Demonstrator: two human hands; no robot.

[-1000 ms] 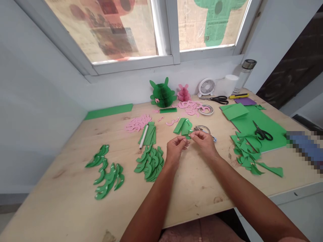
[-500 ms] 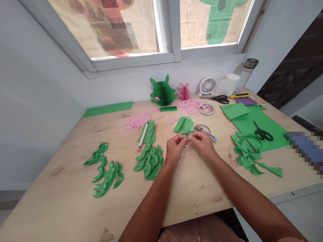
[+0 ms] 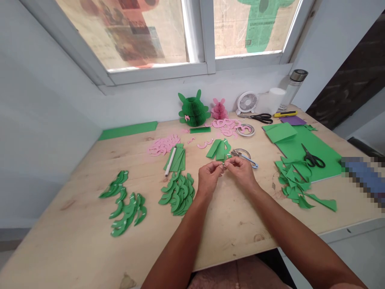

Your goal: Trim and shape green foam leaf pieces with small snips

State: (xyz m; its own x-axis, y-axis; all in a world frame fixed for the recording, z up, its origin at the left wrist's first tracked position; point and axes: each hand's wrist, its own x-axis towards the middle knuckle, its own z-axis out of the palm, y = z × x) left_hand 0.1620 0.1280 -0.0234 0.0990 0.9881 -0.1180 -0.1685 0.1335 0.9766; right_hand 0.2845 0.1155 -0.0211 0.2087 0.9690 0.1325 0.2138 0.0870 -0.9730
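Note:
My left hand (image 3: 209, 176) and my right hand (image 3: 241, 170) meet fingertip to fingertip over the middle of the table, both closed in a pinch. Between them is a tiny thing, mostly hidden by the fingers. Just beyond lie green paper strips (image 3: 220, 151) and a curved green piece. A blue-handled tool (image 3: 251, 162) and a ring of tape (image 3: 245, 153) are close to my right fingers. Left of my left hand is a pile of curved green cutouts (image 3: 179, 194), with a white pen (image 3: 170, 161) on green strips (image 3: 179, 156) behind it.
More green cutouts (image 3: 129, 214) lie at the left. Pink cutouts (image 3: 165, 145), a green paper figure (image 3: 195, 111), a pink one (image 3: 219, 110) and a small fan (image 3: 247, 102) are at the back. Black scissors (image 3: 314, 159), green sheets (image 3: 325, 162) and scraps (image 3: 293, 178) occupy the right.

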